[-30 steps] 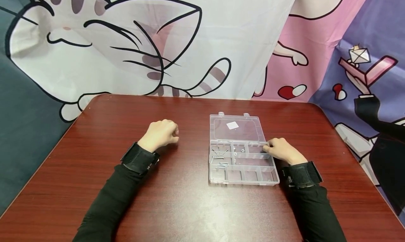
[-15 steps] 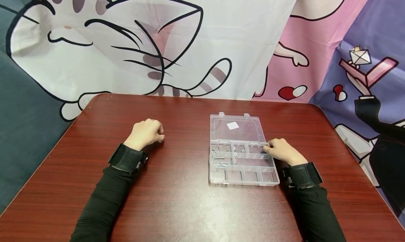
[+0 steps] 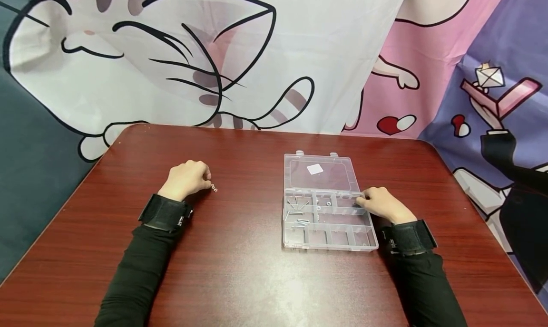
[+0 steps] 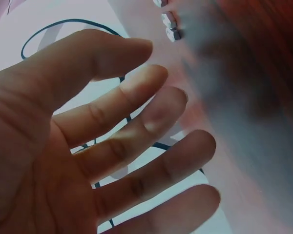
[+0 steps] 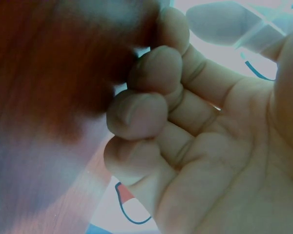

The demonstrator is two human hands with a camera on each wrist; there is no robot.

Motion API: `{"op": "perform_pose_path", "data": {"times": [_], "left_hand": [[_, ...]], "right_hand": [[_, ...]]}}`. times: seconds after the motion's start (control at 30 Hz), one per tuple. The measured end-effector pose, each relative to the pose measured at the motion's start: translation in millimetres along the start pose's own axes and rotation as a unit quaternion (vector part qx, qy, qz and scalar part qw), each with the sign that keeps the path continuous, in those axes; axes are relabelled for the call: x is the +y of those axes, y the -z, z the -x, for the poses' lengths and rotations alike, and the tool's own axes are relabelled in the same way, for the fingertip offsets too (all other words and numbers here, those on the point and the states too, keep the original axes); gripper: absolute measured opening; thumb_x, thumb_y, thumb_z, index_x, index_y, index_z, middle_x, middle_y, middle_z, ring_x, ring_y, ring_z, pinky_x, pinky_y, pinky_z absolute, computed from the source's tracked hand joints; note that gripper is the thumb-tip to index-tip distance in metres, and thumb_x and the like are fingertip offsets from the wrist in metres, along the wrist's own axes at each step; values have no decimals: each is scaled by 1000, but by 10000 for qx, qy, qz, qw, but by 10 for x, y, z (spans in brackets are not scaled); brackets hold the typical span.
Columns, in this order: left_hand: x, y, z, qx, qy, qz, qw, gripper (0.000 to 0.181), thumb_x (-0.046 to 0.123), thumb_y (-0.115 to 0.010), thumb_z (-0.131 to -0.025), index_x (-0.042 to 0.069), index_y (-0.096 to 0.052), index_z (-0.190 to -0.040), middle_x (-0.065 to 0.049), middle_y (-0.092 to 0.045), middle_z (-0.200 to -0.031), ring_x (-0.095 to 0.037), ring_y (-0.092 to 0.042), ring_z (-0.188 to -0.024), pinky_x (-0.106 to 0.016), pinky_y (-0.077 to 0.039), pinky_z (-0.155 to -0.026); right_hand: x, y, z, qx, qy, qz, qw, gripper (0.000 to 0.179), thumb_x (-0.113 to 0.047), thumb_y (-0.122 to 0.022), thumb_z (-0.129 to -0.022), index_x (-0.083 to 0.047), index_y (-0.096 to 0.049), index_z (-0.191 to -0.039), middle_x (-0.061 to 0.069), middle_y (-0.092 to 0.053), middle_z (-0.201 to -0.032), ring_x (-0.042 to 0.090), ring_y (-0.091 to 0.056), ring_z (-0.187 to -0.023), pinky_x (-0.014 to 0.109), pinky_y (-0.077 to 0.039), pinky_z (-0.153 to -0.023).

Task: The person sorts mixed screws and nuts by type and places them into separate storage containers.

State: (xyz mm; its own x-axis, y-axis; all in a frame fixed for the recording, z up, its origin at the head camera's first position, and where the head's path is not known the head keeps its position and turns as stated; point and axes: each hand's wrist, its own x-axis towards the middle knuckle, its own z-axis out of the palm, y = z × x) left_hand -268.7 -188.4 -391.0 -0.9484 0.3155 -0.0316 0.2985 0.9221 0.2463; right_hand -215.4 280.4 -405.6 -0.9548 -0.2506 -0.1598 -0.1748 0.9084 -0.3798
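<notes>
In the head view my left hand (image 3: pixel 185 180) is low over the table, left of the box. The left wrist view shows its fingers apart, the thumb near the index fingertip and nothing between them. Small hex nuts (image 4: pixel 169 19) lie on the table just past the thumb; the head view shows these nuts (image 3: pixel 215 190) beside the fingertips. My right hand (image 3: pixel 385 204) grips the right side wall of a clear plastic compartment box (image 3: pixel 329 247), thumb on the inner side, fingers curled outside. The box's lid (image 3: pixel 322 179) lies flipped back.
Screws (image 3: pixel 297 206) lie in the box's left compartments. A few more nuts (image 3: pixel 328 204) sit in its upper middle ones. The brown table (image 3: pixel 239 270) ends at the back against a cartoon-printed cloth (image 3: pixel 334 56).
My left hand has moved left, away from the box, and let go of the nuts, now on the table by its fingertips. My right hand has stayed on the box.
</notes>
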Motion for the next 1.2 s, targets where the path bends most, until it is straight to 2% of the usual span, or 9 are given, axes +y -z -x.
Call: {"op": "perform_pose_path", "data": {"times": [0.13, 0.3, 0.53, 0.8, 1.03, 1.2], "left_hand": [[-1, -25, -17, -136, -108, -12, 9998, 12, 17, -72, -73, 10, -67, -82, -6, -63, -82, -26, -58, -72, -48, -44, -59], [21, -59, -53, -204, -241, -50, 9995, 16, 18, -75, -72, 11, -66, -83, -5, -63, -81, -25, -58, -71, -48, -44, -59], [29, -64, -66, -219, -231, -78, 9995, 9, 14, -72, -73, 15, -63, -76, -3, -61, -77, -24, -57, -68, -46, -43, -56], [29, -59, -51, -201, -213, -35, 9996, 11, 10, -68, -76, 15, -60, -69, -1, -57, -70, -21, -52, -61, -41, -40, -52], [29, -82, -43, -121, -230, -75, 9996, 18, 2, -58, -71, 16, -62, -60, 1, -56, -62, -18, -49, -54, -36, -38, -48], [14, -86, -48, -137, -245, -103, 9996, 20, 2, -56, -69, 16, -61, -56, 2, -55, -60, -17, -46, -53, -35, -35, -47]], "right_hand": [[4, 3, -1, 18, 0, 17, 10000, 26, -17, -51, -84, -11, -52, -59, -4, -38, -58, 14, -37, -56, 29, -29, -53], [17, -2, -7, 19, -7, 29, 10000, 28, -18, -51, -84, -12, -49, -57, -4, -37, -57, 14, -37, -55, 29, -29, -52], [29, 1, -20, 10, 2, 42, 10000, 23, -17, -51, -84, -9, -60, -64, -3, -43, -59, 15, -40, -58, 30, -31, -54], [26, 6, -18, 28, 32, 24, 10000, 24, -16, -51, -84, -9, -58, -62, -4, -41, -58, 14, -39, -56, 29, -30, -53], [27, 0, -19, 28, 0, 46, 10000, 23, -17, -51, -83, -9, -58, -63, -3, -43, -59, 15, -41, -57, 30, -32, -54], [21, 5, -14, 27, 5, 33, 10000, 24, -17, -51, -83, -10, -55, -61, -3, -42, -58, 15, -40, -56, 30, -31, -53]]}}
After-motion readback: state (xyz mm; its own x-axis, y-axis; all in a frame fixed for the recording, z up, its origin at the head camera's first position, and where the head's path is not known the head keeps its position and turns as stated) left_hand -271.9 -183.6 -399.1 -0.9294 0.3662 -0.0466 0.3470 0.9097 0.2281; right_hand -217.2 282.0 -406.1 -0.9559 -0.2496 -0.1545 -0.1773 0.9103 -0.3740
